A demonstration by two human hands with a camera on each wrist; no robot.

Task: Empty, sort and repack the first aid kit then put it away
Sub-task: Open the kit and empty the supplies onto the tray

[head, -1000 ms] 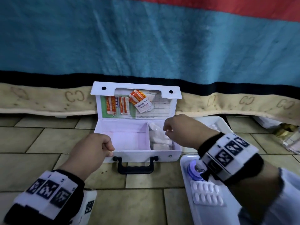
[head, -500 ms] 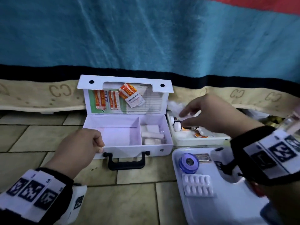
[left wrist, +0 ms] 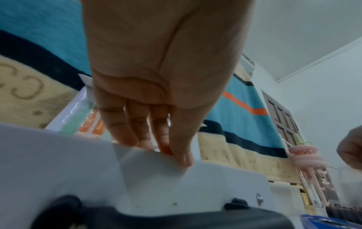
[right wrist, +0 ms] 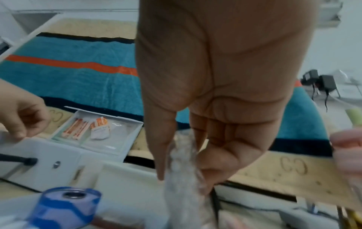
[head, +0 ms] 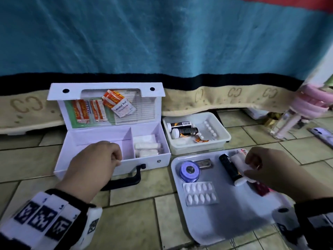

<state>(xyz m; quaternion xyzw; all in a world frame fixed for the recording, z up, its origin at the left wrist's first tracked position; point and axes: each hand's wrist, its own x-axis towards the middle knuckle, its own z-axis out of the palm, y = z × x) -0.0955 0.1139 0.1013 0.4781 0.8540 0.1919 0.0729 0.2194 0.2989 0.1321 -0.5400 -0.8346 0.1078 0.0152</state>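
On the floor, left hand (head: pixel 93 163) grips the kit (head: pixel 155 160); right hand (head: pixel 266 170) pinches a gauze roll (head: pixel 238 166), which could unravel if snagged.

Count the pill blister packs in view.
2. One blister pack lies at the near left of the flat tray, below the blue tape roll. Another blister strip lies in the white bin. More may be hidden.

The flat tray (head: pixel 182 210) runs off the frame's bottom edge; its red item (head: pixel 262 188) is half hidden.
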